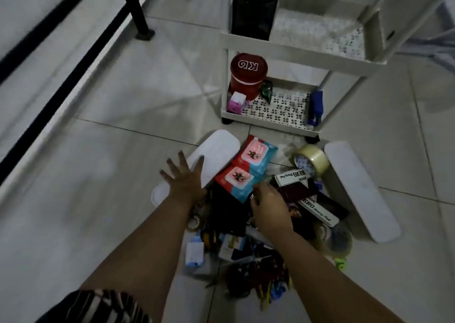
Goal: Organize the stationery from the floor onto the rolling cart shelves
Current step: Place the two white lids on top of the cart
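A pile of stationery [246, 256] lies on the tiled floor in front of a white rolling cart [295, 49]. Two red-and-blue wipe packs [256, 152] top the pile, next to stamp pad boxes [295, 177] and a clear tape roll [312, 161]. My left hand [183, 177] hovers with fingers spread over a white tray [216, 150] at the pile's left. My right hand [268, 209] reaches into the pile at the lower wipe pack's edge, fingers curled downward; what they touch is hidden. The cart's bottom shelf holds a red tin [248, 76], a pink cube [235, 104] and a blue stapler [315, 110].
A black mesh pen holder [256, 7] stands on the cart's upper shelf. A second white tray [362, 192] lies right of the pile. A black metal leg [140, 9] stands on the floor at the far left, beside a white wall edge.
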